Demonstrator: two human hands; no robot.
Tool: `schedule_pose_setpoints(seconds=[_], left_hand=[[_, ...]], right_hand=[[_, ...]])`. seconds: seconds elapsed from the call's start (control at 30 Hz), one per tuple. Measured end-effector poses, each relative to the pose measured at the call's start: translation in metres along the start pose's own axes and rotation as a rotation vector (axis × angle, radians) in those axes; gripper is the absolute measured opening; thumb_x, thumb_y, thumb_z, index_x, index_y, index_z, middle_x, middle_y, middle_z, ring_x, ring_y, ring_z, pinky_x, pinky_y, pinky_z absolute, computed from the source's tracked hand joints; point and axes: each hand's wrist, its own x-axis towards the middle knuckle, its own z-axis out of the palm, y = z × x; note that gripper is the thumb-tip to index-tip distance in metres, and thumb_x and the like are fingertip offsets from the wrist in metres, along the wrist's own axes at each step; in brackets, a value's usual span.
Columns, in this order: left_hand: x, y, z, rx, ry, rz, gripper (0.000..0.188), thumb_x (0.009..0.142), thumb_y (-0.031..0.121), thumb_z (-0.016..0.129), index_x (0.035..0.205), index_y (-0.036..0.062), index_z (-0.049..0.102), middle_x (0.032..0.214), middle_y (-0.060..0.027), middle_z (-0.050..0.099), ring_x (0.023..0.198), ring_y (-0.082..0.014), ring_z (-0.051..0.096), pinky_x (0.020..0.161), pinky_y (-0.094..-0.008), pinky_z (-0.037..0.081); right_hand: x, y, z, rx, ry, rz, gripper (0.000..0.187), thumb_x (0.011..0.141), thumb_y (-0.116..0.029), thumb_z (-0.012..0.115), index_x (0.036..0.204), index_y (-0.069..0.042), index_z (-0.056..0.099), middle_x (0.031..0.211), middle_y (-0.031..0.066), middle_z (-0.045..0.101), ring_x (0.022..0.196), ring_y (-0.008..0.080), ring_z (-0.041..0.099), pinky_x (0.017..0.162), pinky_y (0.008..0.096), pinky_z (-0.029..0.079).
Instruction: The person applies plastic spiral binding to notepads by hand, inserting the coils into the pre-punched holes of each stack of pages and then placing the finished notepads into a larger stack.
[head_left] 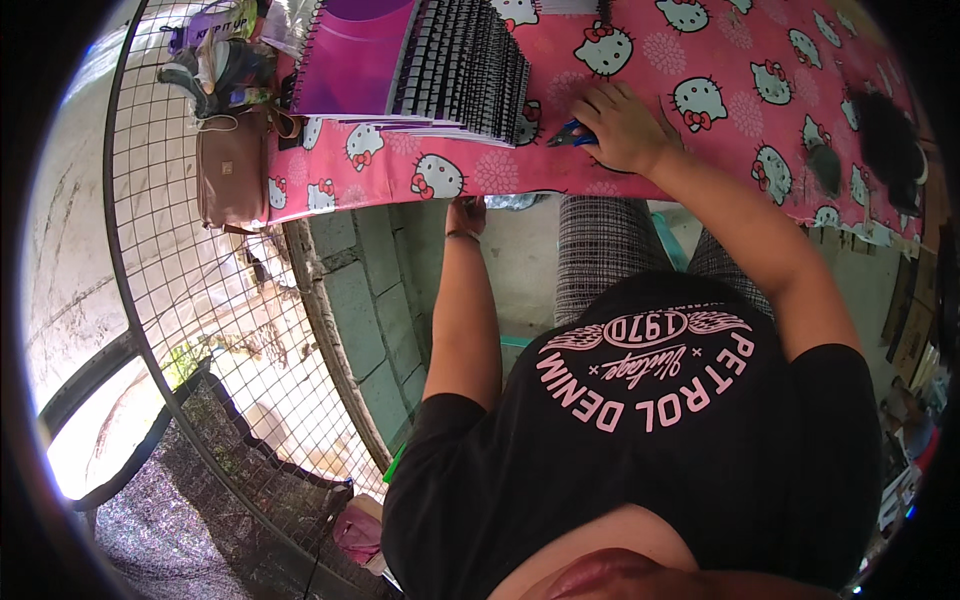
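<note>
A black T-shirt (pixel 640 490) bulges nearest; beyond, the right hand (pixel 625 132) curls round a slim blue-handled tool (pixel 572 137) on the pink-clothed bench (pixel 570 178), beside glossy spiral-bound notebooks (pixel 358 60). The left hand (pixel 466 217) meets the edge, its grip I can't tell.

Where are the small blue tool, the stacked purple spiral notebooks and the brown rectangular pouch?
Small blue tool (pixel 573 137): head view, exposed middle.
Stacked purple spiral notebooks (pixel 435 72): head view, dark edges.
Brown rectangular pouch (pixel 231 176): head view, front.
</note>
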Motion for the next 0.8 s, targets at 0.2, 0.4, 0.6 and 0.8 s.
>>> schedule_pose_setpoints(seconds=[0.2,0.4,0.6,0.8], left_hand=[[0.001,0.038,0.012,0.371,0.296,0.356,0.039,0.088,0.022,0.061,0.123,0.0086,0.050,0.126,-0.0122,0.048,0.109,-0.0211,0.049,0.086,-0.0400,0.048],[-0.174,0.106,0.215,0.564,0.647,1.306,0.017,0.088,0.010,0.057,0.103,0.0008,0.055,0.101,-0.0068,0.051,0.086,-0.0142,0.050,0.070,-0.0294,0.046],[-0.287,0.113,0.422,1.178,-0.313,1.495,0.023,0.084,0.006,0.069,0.104,0.0009,0.059,0.115,-0.0115,0.058,0.121,-0.0224,0.049,0.099,-0.0351,0.039],[-0.259,0.108,0.464,1.968,-0.488,1.222,0.032,0.073,0.010,0.079,0.098,0.0060,0.059,0.125,-0.0132,0.053,0.130,-0.0265,0.044,0.101,-0.0356,0.038]], right_hand=[[-0.007,0.006,0.003,0.025,0.093,-0.016,0.044,0.073,-0.030,0.073,0.107,-0.009,0.055,0.103,0.0122,0.057,0.100,0.0315,0.055,0.089,0.0434,0.041],[0.000,-0.006,-0.023,0.350,0.179,0.219,0.046,0.073,-0.026,0.072,0.111,-0.005,0.055,0.107,0.0155,0.057,0.103,0.0348,0.055,0.091,0.0446,0.041],[0.061,-0.061,-0.132,0.685,0.578,-0.179,0.050,0.073,-0.023,0.075,0.116,-0.009,0.057,0.112,0.0101,0.058,0.106,0.0304,0.056,0.094,0.0426,0.041],[0.068,-0.063,-0.134,0.601,0.510,-0.171,0.048,0.073,-0.025,0.077,0.116,-0.014,0.060,0.115,0.0057,0.058,0.106,0.0247,0.057,0.096,0.0432,0.039]])
